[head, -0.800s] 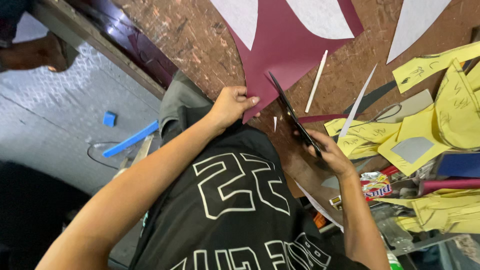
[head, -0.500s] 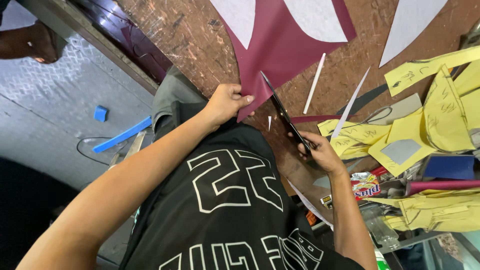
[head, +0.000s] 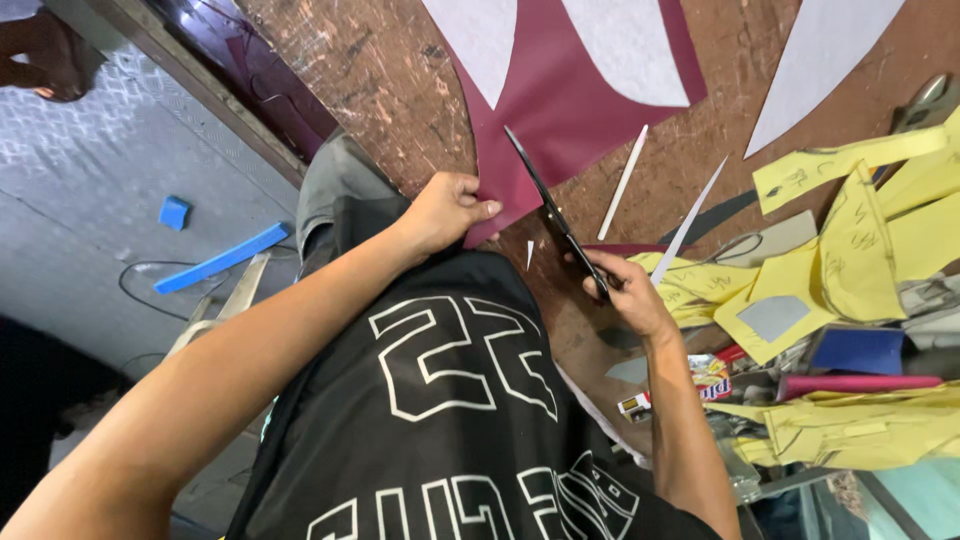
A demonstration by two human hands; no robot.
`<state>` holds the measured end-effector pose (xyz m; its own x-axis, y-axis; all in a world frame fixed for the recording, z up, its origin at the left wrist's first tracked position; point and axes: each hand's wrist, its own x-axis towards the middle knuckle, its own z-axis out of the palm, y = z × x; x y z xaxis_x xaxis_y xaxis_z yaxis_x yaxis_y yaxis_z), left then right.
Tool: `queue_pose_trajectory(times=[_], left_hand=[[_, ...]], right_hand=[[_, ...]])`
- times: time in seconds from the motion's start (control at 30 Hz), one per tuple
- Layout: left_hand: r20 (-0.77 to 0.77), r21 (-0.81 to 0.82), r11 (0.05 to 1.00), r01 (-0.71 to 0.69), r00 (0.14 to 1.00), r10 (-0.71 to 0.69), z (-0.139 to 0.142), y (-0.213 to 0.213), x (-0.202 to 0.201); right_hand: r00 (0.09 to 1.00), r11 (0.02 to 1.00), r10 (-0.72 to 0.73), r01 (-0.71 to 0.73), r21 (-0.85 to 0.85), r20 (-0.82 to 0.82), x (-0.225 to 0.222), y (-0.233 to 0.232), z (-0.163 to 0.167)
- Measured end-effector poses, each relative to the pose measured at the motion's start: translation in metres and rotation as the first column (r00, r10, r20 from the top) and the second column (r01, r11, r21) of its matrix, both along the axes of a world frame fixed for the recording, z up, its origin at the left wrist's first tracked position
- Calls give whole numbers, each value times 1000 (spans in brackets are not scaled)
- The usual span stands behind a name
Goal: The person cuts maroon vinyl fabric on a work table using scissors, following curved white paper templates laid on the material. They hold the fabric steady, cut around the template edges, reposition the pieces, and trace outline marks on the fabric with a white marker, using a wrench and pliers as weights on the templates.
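Maroon sheet [head: 570, 100] lies flat on the worn wooden table [head: 380, 70]; left hand [head: 445, 210] pinches its near corner, right hand [head: 625, 295] grips the scissors [head: 550, 210], blades slightly apart in the edge; keep it taut, take short bites.

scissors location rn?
Head view, centre: the scissors are in the right hand, blades over the maroon sheet edge, just right of the left hand.

Maroon sheet [head: 585, 95] flat under scissors [head: 553, 215]
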<state>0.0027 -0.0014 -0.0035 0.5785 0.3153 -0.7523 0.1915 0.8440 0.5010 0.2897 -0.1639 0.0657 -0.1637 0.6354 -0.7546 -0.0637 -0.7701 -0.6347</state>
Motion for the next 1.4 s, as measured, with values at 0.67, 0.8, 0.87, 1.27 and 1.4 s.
queue_pose_trajectory(times=[0.67, 0.8, 0.87, 1.27, 1.4], left_hand=[[29, 39, 999, -8, 1000, 7, -11, -5, 4], [31, 110, 994, 8, 999, -11, -7, -4, 4], [30, 24, 1000, -7, 1000, 6, -5, -3, 4], [27, 46, 999, 13, 1000, -14, -5, -4, 3], [2, 131, 990, 45, 999, -46, -7, -5, 3]], right_hand=[[999, 999, 37, -38, 33, 15, -7, 33, 5], [1000, 1000, 0, 0, -25, 25, -10, 35, 7], [998, 999, 19, -17, -30, 52, -10, 33, 5], [1000, 1000, 6, -7, 3, 28, -14, 49, 3], [995, 999, 38, -36, -25, 88, -15, 57, 5]])
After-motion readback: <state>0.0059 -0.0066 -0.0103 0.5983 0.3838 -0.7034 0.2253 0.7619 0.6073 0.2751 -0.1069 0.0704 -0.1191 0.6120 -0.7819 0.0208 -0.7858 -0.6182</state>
